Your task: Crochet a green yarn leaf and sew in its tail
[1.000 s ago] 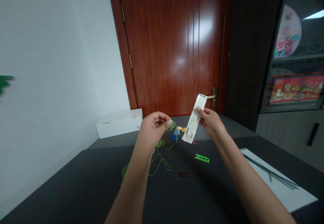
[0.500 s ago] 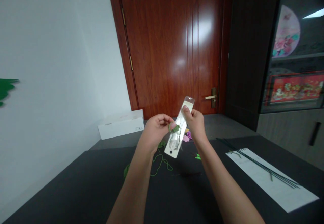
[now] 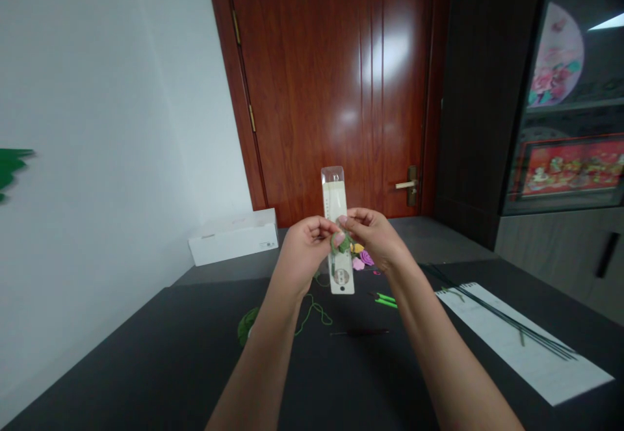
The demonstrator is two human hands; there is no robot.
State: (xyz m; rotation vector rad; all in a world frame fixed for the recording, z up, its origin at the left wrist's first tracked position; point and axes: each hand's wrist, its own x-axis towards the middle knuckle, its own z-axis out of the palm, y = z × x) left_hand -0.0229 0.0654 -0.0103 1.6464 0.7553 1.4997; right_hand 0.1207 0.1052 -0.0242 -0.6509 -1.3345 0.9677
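A broad dark tabletop (image 3: 121, 379) fills the lower part of the view, running towards a glossy reddish-brown wooden door (image 3: 331, 80) with a brass lever handle (image 3: 407, 185). A white wall (image 3: 107, 125) rises on the left, and a dark glass-fronted cabinet (image 3: 570, 73) stands on the right, with a red framed picture (image 3: 568, 169) behind its glass. A long white paper sheet (image 3: 517, 346) lies at the table's right side, with thin dark green rods (image 3: 502, 318) resting across it. A white box (image 3: 233, 239) sits on the floor by the wall, beyond the table.

The person's bare arms reach in from below, and the left hand (image 3: 305, 252) and right hand (image 3: 373, 239) are close together, fingertips touching over a small green crocheted piece (image 3: 342, 243). Both hands pinch it. Behind it, a narrow card pack with a clear plastic top (image 3: 333, 187) stands upright between the hands, though from here it's hard to say which hand is carrying it.

A strand of green yarn (image 3: 312, 311) runs down to a green yarn ball (image 3: 247, 326) on the table. Nearby lie green-handled snips (image 3: 385, 299) and a slim dark crochet hook (image 3: 359, 332), while small pink and purple crocheted flowers (image 3: 363, 260) sit just beyond the hands.
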